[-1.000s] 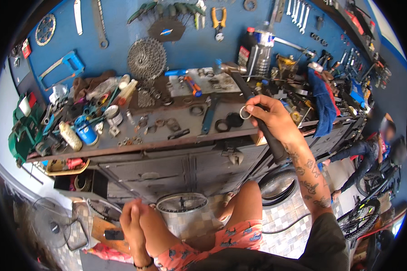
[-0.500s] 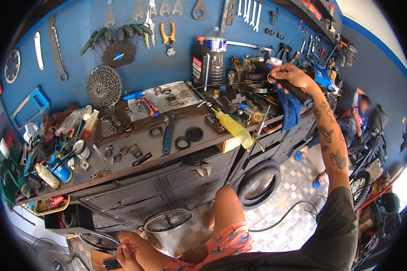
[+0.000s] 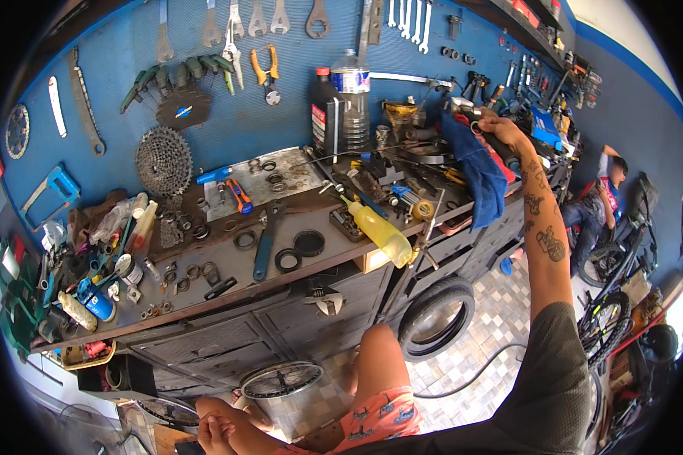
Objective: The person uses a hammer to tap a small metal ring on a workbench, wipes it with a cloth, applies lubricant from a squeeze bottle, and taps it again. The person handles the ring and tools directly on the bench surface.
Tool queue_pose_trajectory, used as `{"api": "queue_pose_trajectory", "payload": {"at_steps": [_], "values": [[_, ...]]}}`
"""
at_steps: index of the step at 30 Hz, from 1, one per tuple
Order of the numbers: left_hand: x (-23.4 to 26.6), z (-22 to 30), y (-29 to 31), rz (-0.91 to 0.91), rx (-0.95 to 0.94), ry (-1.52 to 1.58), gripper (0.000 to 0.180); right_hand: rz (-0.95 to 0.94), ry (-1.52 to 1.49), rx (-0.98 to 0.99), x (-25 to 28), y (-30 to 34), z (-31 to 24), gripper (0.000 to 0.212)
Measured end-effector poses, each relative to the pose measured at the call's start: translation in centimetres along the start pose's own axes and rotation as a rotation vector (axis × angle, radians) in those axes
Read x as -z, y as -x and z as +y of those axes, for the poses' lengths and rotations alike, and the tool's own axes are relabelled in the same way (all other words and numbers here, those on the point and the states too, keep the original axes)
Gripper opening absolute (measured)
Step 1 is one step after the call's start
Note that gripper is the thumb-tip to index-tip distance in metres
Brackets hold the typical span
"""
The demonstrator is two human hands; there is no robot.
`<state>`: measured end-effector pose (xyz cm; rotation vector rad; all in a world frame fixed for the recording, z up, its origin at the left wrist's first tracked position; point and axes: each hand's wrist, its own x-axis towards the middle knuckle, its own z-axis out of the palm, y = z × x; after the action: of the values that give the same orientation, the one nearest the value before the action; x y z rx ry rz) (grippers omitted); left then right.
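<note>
At the right of the bench, my right hand (image 3: 506, 133) is closed around a dark cylindrical part (image 3: 499, 145), mostly hidden by the hand. A metal ring (image 3: 476, 128) shows by the fingertips. Directly beside and under it, a blue cloth (image 3: 484, 186) drapes over the bench edge. Low at the left, my left hand (image 3: 215, 432) rests by my knee with fingers curled together; whatever they may hold is too small to make out. Nearest to the right hand are metal parts (image 3: 463, 108) and an orange-handled tool (image 3: 455, 177).
A yellow squeeze bottle (image 3: 383, 231) leans over the bench's front edge. Adjustable wrenches (image 3: 265, 243), rings (image 3: 308, 243) and a bike cassette (image 3: 164, 161) lie or hang around the bench. Below stand a tyre (image 3: 436, 318) and a wheel (image 3: 282, 379). Another person (image 3: 603, 197) sits at the right.
My right hand has moved slightly right with the dark cylindrical part, which now shows less. More of the blue cloth is visible. The view has shifted a little; the left hand stays by the knee.
</note>
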<state>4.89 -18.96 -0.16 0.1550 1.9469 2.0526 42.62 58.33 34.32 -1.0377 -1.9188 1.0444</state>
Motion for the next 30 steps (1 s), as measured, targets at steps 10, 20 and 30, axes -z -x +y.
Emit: {"api": "queue_pose_trajectory", "payload": {"at_steps": [10,20,30], "values": [[-1.3,-2.0,0.9,0.006,0.028,0.045,0.024,0.041,0.067,-0.11,1.6,-4.9,5.3,0.019],[-2.5,-3.1,0.3,-0.04,0.072,0.03,0.024,0.382,0.404,0.607,-11.9,0.2,-8.1,0.026],[-3.3,-5.0,0.9,-0.189,0.053,0.063,0.025,-0.739,0.246,0.347,-50.9,10.1,-16.5,0.014]]}}
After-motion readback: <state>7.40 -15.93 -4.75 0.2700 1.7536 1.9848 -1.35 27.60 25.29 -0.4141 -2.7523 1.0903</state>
